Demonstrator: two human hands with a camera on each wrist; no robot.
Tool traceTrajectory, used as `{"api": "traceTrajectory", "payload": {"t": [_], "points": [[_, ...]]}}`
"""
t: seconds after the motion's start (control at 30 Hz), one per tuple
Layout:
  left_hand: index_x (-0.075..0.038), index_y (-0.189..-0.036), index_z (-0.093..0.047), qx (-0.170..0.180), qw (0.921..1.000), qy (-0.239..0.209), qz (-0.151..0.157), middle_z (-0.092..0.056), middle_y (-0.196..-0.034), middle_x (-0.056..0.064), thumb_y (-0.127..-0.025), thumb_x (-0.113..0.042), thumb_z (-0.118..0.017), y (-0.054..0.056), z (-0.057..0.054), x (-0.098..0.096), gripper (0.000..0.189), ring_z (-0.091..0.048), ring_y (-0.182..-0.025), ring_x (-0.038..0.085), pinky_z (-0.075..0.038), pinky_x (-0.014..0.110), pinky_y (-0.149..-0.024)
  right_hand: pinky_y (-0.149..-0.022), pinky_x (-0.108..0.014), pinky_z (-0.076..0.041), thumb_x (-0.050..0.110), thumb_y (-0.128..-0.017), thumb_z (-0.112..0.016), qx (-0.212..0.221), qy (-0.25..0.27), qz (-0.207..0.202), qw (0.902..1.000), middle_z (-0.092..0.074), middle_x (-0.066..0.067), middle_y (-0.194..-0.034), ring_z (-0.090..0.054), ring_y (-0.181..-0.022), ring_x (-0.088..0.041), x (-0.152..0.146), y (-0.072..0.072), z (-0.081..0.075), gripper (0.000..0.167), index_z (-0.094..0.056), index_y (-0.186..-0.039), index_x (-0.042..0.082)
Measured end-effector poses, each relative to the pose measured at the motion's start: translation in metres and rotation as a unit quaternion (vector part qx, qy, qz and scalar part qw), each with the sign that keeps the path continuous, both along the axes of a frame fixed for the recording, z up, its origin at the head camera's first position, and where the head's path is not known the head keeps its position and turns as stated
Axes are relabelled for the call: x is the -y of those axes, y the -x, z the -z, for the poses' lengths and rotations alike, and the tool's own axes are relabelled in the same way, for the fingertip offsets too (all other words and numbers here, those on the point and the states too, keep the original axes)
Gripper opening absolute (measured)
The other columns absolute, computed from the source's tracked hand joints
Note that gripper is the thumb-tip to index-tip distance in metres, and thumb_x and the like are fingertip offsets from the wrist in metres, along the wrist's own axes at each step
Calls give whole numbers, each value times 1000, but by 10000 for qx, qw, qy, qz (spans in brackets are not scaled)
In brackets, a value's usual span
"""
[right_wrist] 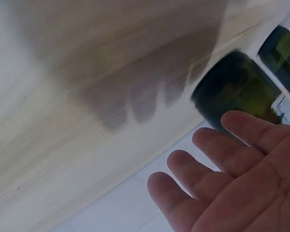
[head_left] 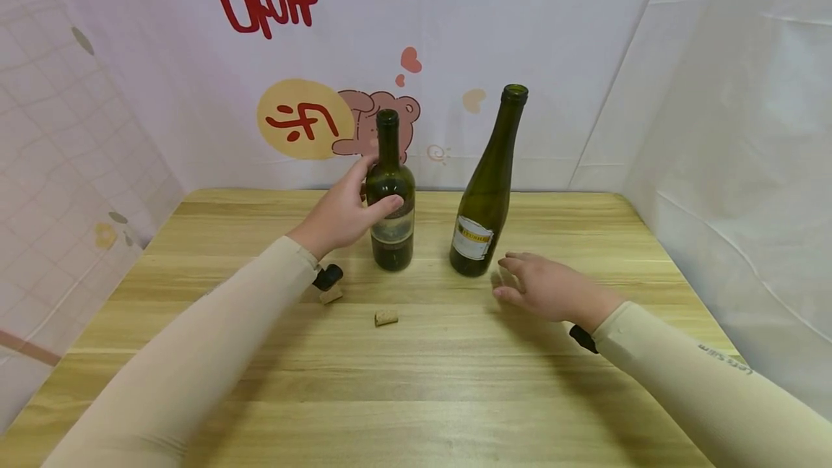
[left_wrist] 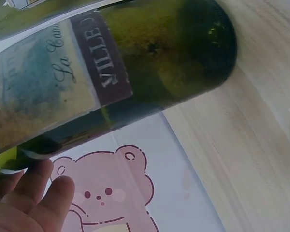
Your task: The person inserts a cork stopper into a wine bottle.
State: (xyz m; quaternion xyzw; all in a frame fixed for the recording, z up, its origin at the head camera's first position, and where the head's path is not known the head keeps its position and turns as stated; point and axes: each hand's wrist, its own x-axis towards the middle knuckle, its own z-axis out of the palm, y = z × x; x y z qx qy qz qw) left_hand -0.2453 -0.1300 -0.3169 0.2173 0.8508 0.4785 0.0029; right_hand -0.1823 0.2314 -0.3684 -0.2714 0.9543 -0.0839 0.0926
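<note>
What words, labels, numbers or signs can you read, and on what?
"La Cam", cut off: left bottle.
"VILLE D", cut off: left bottle.
Perhaps "Let's Slim", small: right sleeve.
Right bottle: print too small to read.
Red writing on backdrop: partly cut off, I can't read it.

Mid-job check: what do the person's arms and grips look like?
The left sleeve and right sleeve are cream and fitted; the right carries small dark lettering. A small black piece shows at each wrist. Left grip and right grip are ungloved.
</note>
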Motion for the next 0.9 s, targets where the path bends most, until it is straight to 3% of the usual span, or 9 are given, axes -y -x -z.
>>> {"api": "traceTrajectory", "payload": {"t": [0.27, 0.4, 0.57, 0.9], "points": [[-32, -160, -32, 10, 10000, -87, 6, -56, -144, 3, -100, -50, -69, 3, -3, -5, 74, -63, -126, 24, -51, 56, -110, -113, -55, -47, 41, -106, -62, -107, 58, -236, 9996, -65, -23, -140, -60, -134, -40, 16, -5, 0, 59, -57, -141, -6], [-31, -159, -34, -10, 10000, -32, -43, -58, -143, 2, -99, -54, -69, 5, -2, -6, 74, -63, -126, 24, -50, 57, -110, -100, -51, -56, 40, -105, -64, -233, -113, -257, 9993, -74, -15, -119, -72, -114, -32, 28, -8, -3, 51, -61, -134, -2], [-31, -157, -36, -46, 9999, 34, -96, -59, -143, 1, -99, -55, -69, 6, -1, -8, 71, -62, -129, 24, -49, 58, -111, -91, -47, -60, 40, -104, -67, -362, -268, -352, 9984, -77, -10, -109, -75, -100, -27, 45, -16, -7, 48, -65, -131, 0], [-27, -157, -32, 51, 9999, -14, -132, -56, -144, 4, -99, -56, -67, 7, 4, -9, 73, -60, -130, 26, -47, 61, -111, -95, -44, -60, 38, -102, -70, -763, -265, -953, 9922, -76, -11, -119, -74, -108, -27, 83, -18, -3, 46, -67, -131, 2]]}}
